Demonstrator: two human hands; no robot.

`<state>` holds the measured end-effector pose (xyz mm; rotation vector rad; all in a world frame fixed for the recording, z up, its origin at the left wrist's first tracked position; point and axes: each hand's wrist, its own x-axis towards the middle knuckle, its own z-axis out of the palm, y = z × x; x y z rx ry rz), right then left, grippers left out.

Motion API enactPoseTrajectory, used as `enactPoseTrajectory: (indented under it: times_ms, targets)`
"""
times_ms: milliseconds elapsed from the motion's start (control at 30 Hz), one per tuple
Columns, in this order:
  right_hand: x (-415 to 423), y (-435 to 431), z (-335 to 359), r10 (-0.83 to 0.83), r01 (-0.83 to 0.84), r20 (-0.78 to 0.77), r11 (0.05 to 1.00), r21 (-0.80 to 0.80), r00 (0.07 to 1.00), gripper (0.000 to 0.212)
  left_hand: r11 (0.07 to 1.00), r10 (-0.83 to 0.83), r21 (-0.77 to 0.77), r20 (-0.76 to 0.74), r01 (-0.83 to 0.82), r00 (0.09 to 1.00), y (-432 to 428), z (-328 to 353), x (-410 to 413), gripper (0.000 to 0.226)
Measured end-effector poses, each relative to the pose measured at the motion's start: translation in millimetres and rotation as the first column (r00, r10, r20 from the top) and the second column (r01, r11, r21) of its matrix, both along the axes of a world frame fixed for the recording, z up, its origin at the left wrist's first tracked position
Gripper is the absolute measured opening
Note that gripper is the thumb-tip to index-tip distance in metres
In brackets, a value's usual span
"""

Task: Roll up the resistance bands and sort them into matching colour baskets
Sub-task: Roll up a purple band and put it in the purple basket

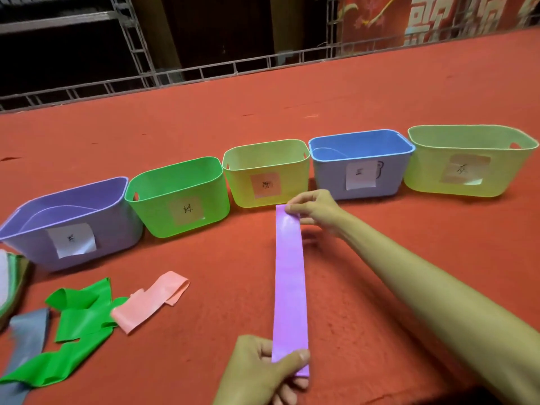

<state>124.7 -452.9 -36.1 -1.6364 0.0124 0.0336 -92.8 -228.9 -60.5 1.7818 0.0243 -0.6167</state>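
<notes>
A purple resistance band lies stretched flat on the red table, running away from me. My left hand pinches its near end and my right hand pinches its far end. Behind it stands a row of labelled baskets: purple, green, yellow, blue and a larger yellow-green one. At the left lie loose bands: a crumpled green band, a pink band and a grey band.
The red table extends far behind the baskets to a metal truss railing. A stack of flat items sits at the left edge beside the purple basket.
</notes>
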Motion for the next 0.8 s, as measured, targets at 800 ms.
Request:
enactPoseTrajectory:
  times_ms: [800]
  targets:
    - [14, 14, -69, 0.052, 0.129, 0.332, 0.856, -0.501, 0.942, 0.013, 0.794, -0.237, 0.531, 0.718, -0.296, 0.654, -35, -46, 214, 0.025]
